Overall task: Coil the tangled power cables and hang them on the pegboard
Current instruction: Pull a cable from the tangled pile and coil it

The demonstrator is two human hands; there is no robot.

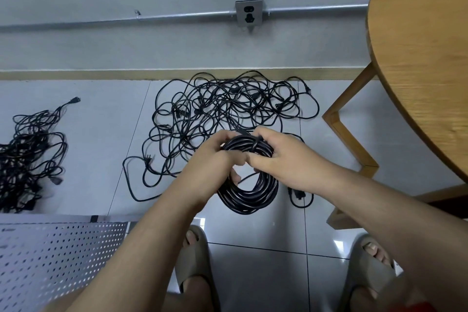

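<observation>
A black coiled cable (249,194) hangs in the air in front of me over the floor tiles. My left hand (215,157) grips the top of the coil from the left, and my right hand (276,157) grips it from the right, fingers curled round the bundled strands. A black strap or wrap (255,144) crosses the top of the coil between my hands. Behind the coil, a big tangle of black power cables (228,109) lies on the floor by the wall. The white pegboard (58,253) lies at the lower left.
A second heap of black cables (27,154) sits at the far left. A round wooden table (425,58) with angled legs stands on the right. A metal wall socket (249,12) on a conduit is on the wall ahead. My feet in slippers (195,261) are below.
</observation>
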